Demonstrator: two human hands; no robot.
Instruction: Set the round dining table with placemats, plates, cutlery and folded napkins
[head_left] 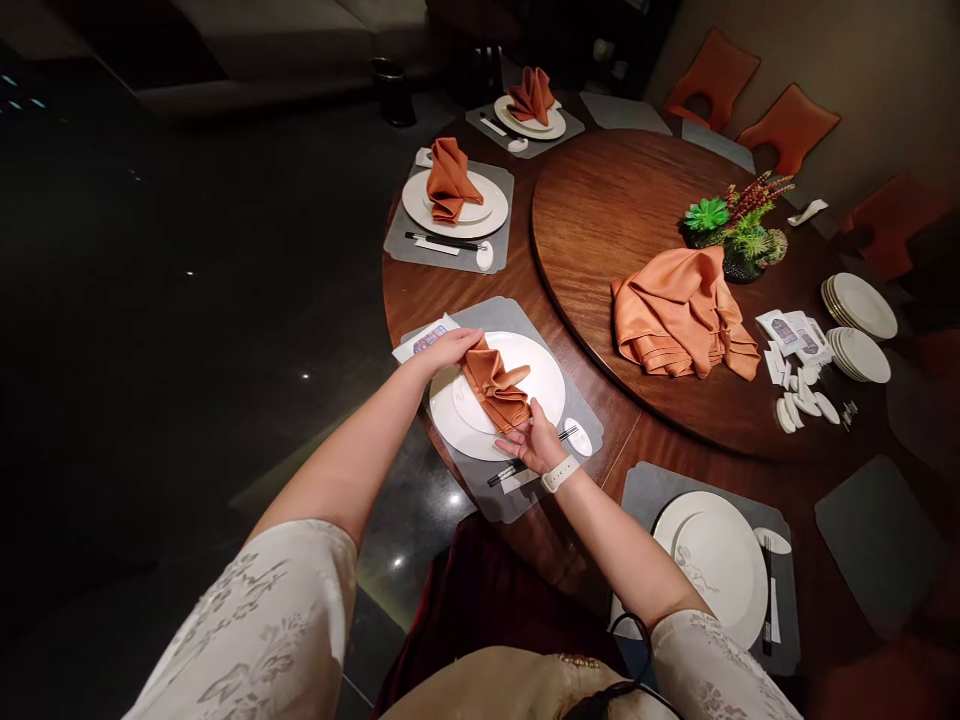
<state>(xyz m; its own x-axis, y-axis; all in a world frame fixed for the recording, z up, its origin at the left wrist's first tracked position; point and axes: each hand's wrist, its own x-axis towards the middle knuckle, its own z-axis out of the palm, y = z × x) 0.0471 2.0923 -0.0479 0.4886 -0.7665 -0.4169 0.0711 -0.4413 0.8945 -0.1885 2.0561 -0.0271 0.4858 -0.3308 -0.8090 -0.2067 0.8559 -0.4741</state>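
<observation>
A folded orange cloth napkin [496, 388] rests over the small plate, which sits on a larger white plate [450, 432]. My left hand [454, 347] has its fingers closed on the napkin's far-left end. At the near-right end my right hand [534, 442], with a pale watch band [560, 474] at the wrist, grips the napkin's edge between thumb and fingers, the lower fingers stretched out beneath. Chopsticks [506, 472] lie beside the right hand, near a white spoon [577, 436]. Past the left hand lies a printed white packet [426, 338]. All of this is on a grey placemat [504, 507].
A pile of orange napkins [675, 315] lies on the wooden turntable [600, 200], near a plant centrepiece [739, 225], packets [795, 335], spoons [806, 403] and stacked plates [862, 305]. Other settings include a folded napkin [451, 182] and a plate [720, 575] without one.
</observation>
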